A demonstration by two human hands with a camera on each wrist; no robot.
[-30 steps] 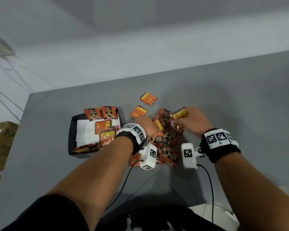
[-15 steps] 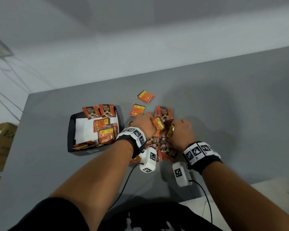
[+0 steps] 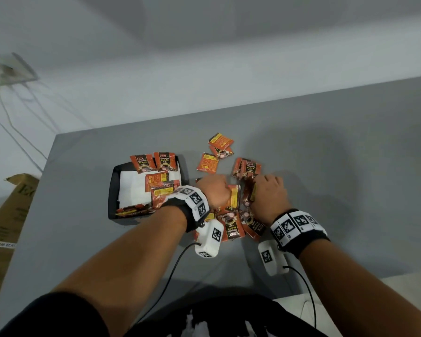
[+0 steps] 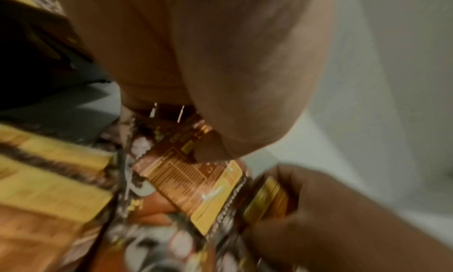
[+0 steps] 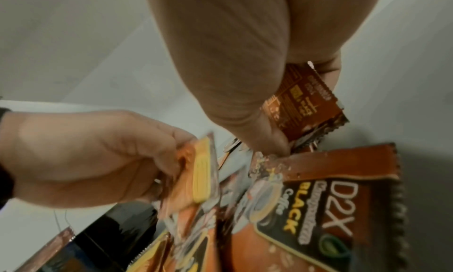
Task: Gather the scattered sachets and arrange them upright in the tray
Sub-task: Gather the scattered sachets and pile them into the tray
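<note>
Orange-and-black coffee sachets lie heaped on the grey table under both hands, the pile (image 3: 232, 227) fanning toward me. My left hand (image 3: 214, 190) grips a bunch of sachets (image 3: 233, 199); in the left wrist view its thumb pinches a barcode-side sachet (image 4: 196, 189). My right hand (image 3: 270, 190), close beside it, pinches another sachet (image 5: 306, 102) between thumb and fingers. The black tray (image 3: 112, 190) lies left of the hands, with two sachets (image 3: 142, 162) upright at its back wall and several lying inside. Three loose sachets (image 3: 207, 162) lie beyond the hands.
A cardboard box (image 3: 7, 215) stands off the table's left edge. Cables (image 3: 170, 271) trail from the wrist cameras toward me. A white surface (image 3: 350, 300) shows at lower right. Bare grey table stretches to the right and far side.
My right hand has drawn in from the pile's right side to sit next to the left hand. Both hands now bunch sachets together over the heap.
</note>
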